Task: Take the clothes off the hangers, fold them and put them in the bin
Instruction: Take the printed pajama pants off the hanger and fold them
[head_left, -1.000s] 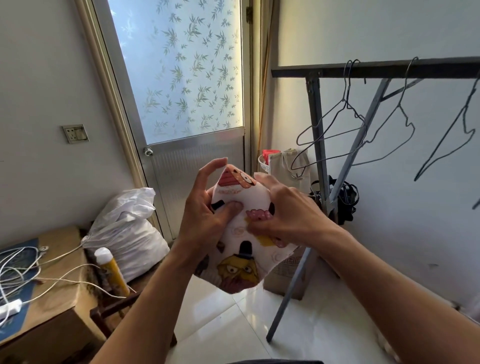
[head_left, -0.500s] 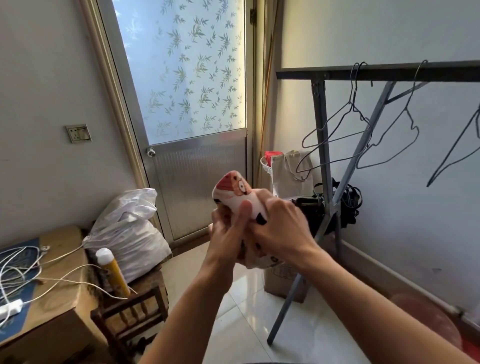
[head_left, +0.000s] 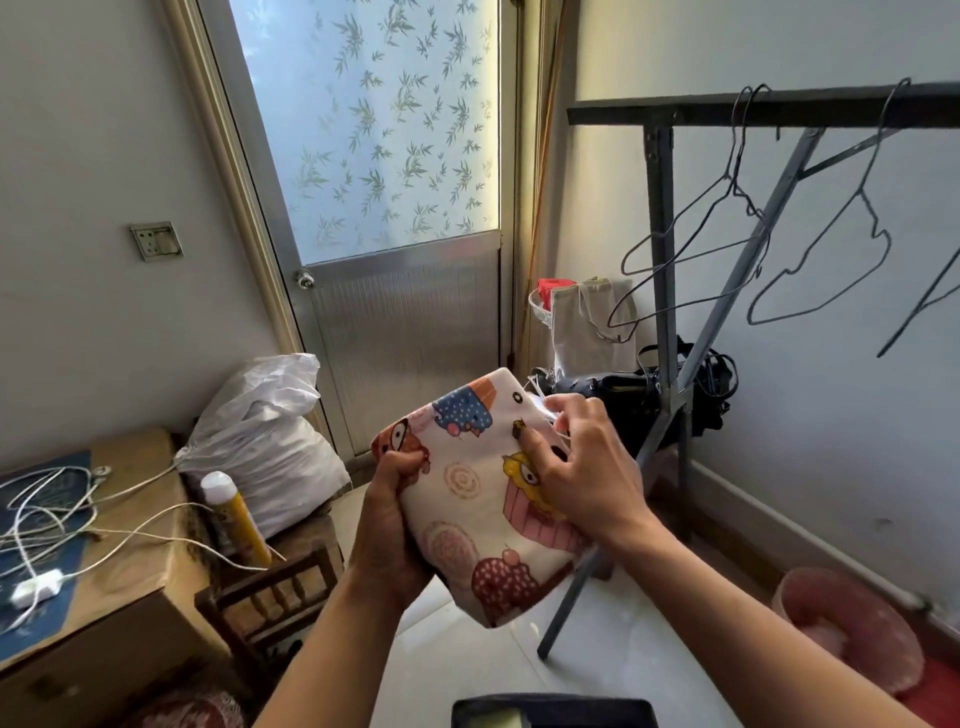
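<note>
The left hand (head_left: 392, 525) is curled round the left edge of the folded cartoon-print garment (head_left: 467, 499), fingers wrapped onto its front. The right hand (head_left: 582, 467) is laid on the upper right corner w/ the thumb pressed flat on the print and the fingers bent over a white edge or tag, which appears to be pinched; what exactly is nipped there cannot be told. The garment is held in the air btwn both hands, off any hanger, as a compact bundle. Its long axis is set roughly upright, w/ the bottom end hung free beside the left wrist. Folding is judged nearly done, so the drop is prob. next. A dark-rimmed container (head_left: 550, 712) is seen at the bottom edge of the view, below the bundle and towards the person; it is taken to be the bin, though little of it is shown. The bundle's lower end is the part nearest to it, and the left hand is the lower of the two, so a short move approx. straight down is called for. Further out, bare wire hangers (head_left: 675, 217) are hung on the rack rail (head_left: 779, 106) to the right, w/ no clothes seen on them, and a pink basin (head_left: 852, 623) is set on the floor by the wall
</note>
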